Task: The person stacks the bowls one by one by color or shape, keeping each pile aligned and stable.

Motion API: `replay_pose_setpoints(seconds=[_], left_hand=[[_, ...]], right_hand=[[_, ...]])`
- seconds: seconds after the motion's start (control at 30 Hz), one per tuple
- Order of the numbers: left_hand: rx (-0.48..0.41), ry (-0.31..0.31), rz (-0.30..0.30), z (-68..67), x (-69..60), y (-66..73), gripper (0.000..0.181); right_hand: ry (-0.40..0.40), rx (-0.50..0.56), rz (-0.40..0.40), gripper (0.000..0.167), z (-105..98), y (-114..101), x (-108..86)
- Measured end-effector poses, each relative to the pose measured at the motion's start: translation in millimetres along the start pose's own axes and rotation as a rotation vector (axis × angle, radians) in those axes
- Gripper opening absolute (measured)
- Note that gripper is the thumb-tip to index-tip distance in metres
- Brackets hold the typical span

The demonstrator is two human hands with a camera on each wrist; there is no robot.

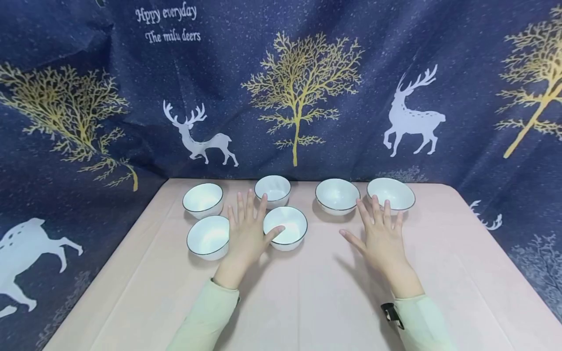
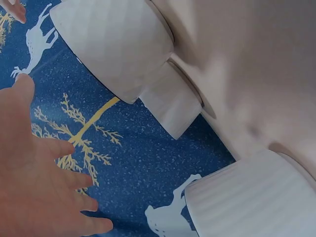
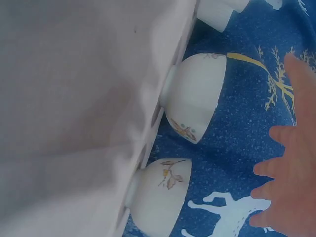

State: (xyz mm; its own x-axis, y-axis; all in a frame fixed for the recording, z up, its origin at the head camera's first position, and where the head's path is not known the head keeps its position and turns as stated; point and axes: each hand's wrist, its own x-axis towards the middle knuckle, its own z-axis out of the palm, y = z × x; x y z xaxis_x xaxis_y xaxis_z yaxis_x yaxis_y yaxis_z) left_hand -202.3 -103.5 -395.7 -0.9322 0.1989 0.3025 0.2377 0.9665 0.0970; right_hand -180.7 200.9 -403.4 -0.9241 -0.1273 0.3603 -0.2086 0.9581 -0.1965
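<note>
A big dark blue cloth [image 1: 232, 34] hangs at the far side, with gold trees [image 1: 297, 105] and white deer [image 1: 414, 120] on it (and some white words up high on the left). In front of it is a pale pink table [image 1: 298, 302].

Two light green sleeves, a left sleeve [image 1: 204, 312] and a right sleeve [image 1: 423, 324], come in from the near side. The left hand [image 1: 247, 239] is up over the left part of the table, its fingers and thumb straight and spread wide. The right hand [image 1: 384, 243] is up on the right, with its fingers spread the same way. Both wrist views show a gap between the hand and the bowls.

Six white bowls with dark rims stand upright on the table. On the right are the far right bowl [image 1: 391, 192] and, just left of it, the right middle bowl [image 1: 337, 195]; both have little leaves painted outside. The near middle bowl [image 1: 290, 226] is beside the left hand, and the near left bowl [image 1: 208, 238] is on its other side. Behind those two are the far left bowl [image 1: 203, 201] and the far middle bowl [image 1: 273, 190].

A small black band [image 1: 390, 313] is at the right sleeve's cuff.
</note>
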Motion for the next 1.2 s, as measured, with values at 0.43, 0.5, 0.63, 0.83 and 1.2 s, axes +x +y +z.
replay_pose_setpoints(seconds=[0.43,0.5,0.63,0.83,1.2], left_hand=[[-0.029,0.052,0.031,-13.2,-0.4,-0.9,0.085],[-0.028,0.058,0.033,-15.6,-0.2,-1.7,0.084],[-0.037,0.075,0.038,-18.9,0.1,-4.3,0.083],[-0.083,0.119,0.05,-25.7,-0.3,-8.5,0.079],[-0.156,0.24,0.087,-38.8,-1.8,-21.1,0.069]], right_hand=[[0.065,-0.03,-0.042,0.088,-6,-7,4.5],[0.07,-0.026,-0.047,0.089,-7,-9,5.6],[0.076,-0.017,-0.055,0.09,-9,-12,7.7],[0.075,0.021,-0.058,0.089,-12,-16,9.7],[0.112,0.098,-0.07,0.081,-13,-27,13.2]])
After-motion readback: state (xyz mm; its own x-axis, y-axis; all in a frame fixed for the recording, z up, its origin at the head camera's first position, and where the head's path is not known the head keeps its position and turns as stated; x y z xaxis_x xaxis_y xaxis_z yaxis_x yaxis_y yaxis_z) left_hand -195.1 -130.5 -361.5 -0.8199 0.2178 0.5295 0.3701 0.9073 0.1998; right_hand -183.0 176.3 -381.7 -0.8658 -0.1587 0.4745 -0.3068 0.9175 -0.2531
